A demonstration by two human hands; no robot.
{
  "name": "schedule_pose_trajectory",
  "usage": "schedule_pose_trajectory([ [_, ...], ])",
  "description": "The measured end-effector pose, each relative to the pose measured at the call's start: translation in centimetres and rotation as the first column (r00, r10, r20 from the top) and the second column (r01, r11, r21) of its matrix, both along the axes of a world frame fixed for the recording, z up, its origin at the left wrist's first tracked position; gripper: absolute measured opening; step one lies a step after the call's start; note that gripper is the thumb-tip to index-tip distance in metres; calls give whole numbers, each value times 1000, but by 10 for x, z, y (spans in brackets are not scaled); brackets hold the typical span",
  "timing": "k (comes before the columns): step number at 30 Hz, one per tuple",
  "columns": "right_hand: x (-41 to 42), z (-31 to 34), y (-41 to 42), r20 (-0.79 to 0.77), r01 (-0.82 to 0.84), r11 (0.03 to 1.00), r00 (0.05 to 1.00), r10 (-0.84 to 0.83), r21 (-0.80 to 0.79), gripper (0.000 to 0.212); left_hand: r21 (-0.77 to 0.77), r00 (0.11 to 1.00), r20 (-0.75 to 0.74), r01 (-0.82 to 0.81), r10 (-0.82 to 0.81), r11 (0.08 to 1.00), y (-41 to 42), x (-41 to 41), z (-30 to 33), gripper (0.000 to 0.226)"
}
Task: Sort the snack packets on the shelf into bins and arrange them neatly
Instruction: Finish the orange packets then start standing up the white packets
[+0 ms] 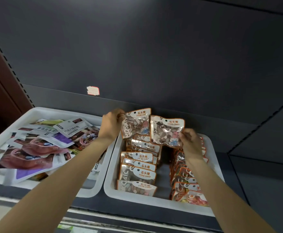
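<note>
Glossy clear-windowed candy packets (pixel 135 124) in both hands (pixel 111 122).

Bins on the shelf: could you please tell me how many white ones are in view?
2. The left bin holds a loose pile of mixed packets; the right bin beside it holds stone candy packets in rows. Others may lie outside the picture.
</note>
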State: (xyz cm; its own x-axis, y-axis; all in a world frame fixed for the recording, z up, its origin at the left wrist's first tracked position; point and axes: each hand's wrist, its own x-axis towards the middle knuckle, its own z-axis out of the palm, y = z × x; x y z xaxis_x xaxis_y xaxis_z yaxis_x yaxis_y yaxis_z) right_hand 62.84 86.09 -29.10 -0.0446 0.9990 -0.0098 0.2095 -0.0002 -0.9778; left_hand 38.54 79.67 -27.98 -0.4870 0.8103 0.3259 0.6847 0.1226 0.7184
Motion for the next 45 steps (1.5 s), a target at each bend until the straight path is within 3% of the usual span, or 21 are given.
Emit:
schedule_pose_trajectory([
  [5, -17, -5, 8, 9, -18, 999, 1000, 17, 50, 10, 53, 997, 12, -78, 78, 996, -10, -6, 8, 12],
  [10, -23, -21, 17, 248, -130, 991, 960, 128, -10, 8, 62, 997, -10, -80, 81, 995, -18, -8, 13, 11],
  [12, -29, -26, 15, 388, -205, 978, 899, 203, -36, 10, 68, 996, -5, -90, 91, 994, -20, -9, 13, 11],
  [15, -36, -29, 10, 663, -308, 951, 719, 209, 35, 18, 57, 995, -5, -100, 100, 993, -23, -8, 12, 11],
  [19, -42, -34, 4, 698, -337, 941, 683, 215, 40, 15, 44, 995, -23, -93, 94, 995, -25, -5, 14, 12],
  [25, -43, -29, -7, 740, -443, 866, 497, 452, -231, 27, 52, 997, 5, -72, 72, 996, -27, -3, 17, 11],
  [27, -36, -15, -6, 712, -426, 893, 582, 392, -144, 29, 39, 999, 28, -37, 36, 999, -27, -2, 18, 10],
  [30, -27, 14, -8, 370, -421, 906, 836, 405, -42, 60, 13, 989, 69, 132, -133, 991, -23, 5, 17, 5],
  [32, -22, 24, -7, 205, -453, 890, 867, 454, -56, 50, -32, 974, 63, 219, -217, 975, -16, 17, 13, 6],
  [34, -14, 25, -6, 232, -431, 902, 874, 427, -34, 23, -63, 966, 82, 250, -244, 966, -5, 31, 6, 13],
  [36, -3, 22, -1, 327, -328, 943, 898, 293, 55, 18, -146, 966, 81, 253, -244, 956, 4, 40, -6, 24],
  [40, 20, 12, 13, 337, -103, 988, 940, 59, 115, 18, -570, 917, -139, 235, -375, 787, 5, 42, -35, 46],
  [45, 22, 5, 15, 305, -23, 994, 952, -11, 107, 16, -628, 827, -333, 162, -452, 761, 4, 45, -37, 49],
])
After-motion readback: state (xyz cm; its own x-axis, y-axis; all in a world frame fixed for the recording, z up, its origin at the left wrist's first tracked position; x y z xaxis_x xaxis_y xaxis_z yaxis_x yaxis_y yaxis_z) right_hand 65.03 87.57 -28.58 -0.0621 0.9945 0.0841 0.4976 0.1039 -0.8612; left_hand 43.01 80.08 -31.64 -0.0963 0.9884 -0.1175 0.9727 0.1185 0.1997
